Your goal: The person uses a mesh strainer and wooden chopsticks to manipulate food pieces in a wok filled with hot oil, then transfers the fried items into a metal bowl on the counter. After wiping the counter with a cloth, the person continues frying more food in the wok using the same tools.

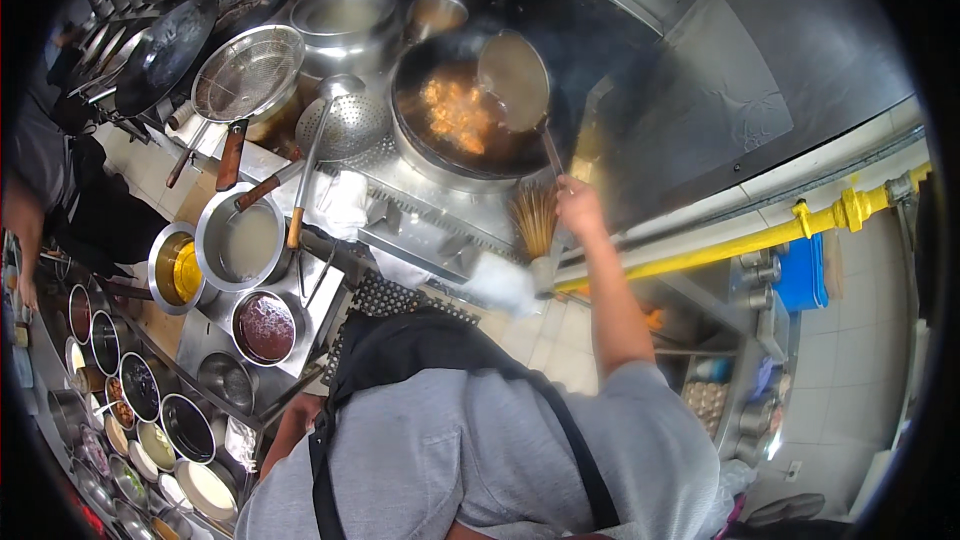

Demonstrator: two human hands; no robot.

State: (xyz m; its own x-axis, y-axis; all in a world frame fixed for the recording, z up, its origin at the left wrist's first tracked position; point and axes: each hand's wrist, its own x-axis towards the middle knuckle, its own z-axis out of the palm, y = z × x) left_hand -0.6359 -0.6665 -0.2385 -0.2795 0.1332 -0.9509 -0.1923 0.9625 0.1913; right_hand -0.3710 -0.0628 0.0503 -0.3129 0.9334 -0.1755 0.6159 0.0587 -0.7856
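My right hand (580, 208) is closed around the thin handle of a round, flat-looking strainer (514, 82). Its head is tilted over the right side of a dark wok (405, 140). Golden-brown fried pieces (460, 112) lie together in the wok, left of the strainer; whether the liquid around them is oil I cannot tell. Beside the handle a bamboo brush (534, 215) stands bristles up. Down by the metal counter, left of my body, part of my left hand (304, 408) shows; its fingers are hidden.
Left of the wok lie a perforated ladle (343, 128) and a mesh strainer (248, 72). A bowl of cloudy liquid (247, 243), one of yellow oil (186, 270) and one of red sauce (266, 328) crowd the counter. A yellow pipe (720, 247) runs right. Another person's hand (28, 292) is far left.
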